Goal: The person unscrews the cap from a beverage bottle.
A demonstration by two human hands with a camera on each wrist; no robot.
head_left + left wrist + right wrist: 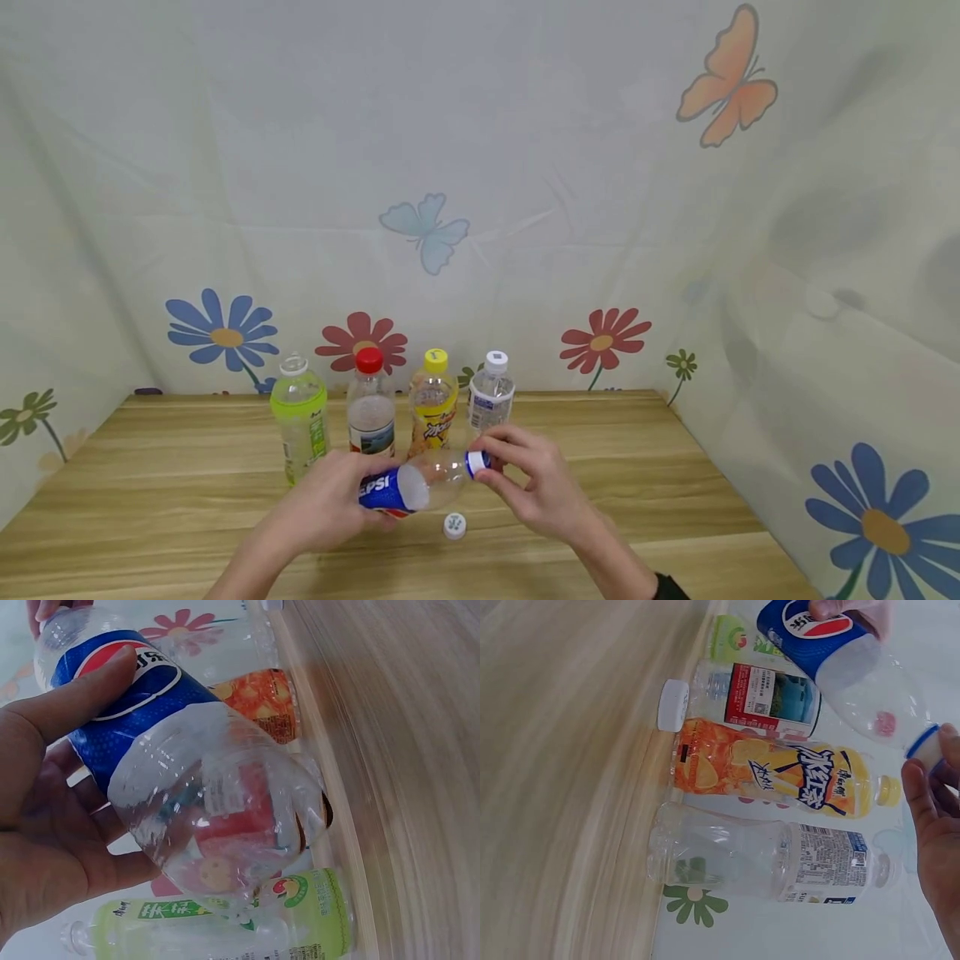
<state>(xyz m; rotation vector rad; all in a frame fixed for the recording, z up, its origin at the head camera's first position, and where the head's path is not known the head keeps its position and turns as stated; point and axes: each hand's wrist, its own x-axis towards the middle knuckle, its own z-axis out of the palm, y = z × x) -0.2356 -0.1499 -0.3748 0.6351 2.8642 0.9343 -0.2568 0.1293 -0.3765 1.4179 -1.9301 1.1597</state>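
Observation:
A clear Pepsi bottle (448, 477) with a blue label is held tilted above the table, its neck toward the right. My left hand (330, 500) grips it round the label; in the left wrist view the thumb lies across the label and the bottle's base is see-through. With thumb and fingertips my right hand (542, 483) pinches the blue-and-white cap (925, 748) at the bottle's mouth. Whether the cap is threaded on, I cannot tell. Below the bottle, a loose white cap (454, 526) lies on the table.
Behind the hands stands a row of bottles: a green-labelled one (298, 421) with no coloured cap, a red-capped one (371, 412), a yellow-capped one (433, 408) and a white-capped one (492, 396). The wooden table (150, 483) meets a flower-printed cloth (525, 275).

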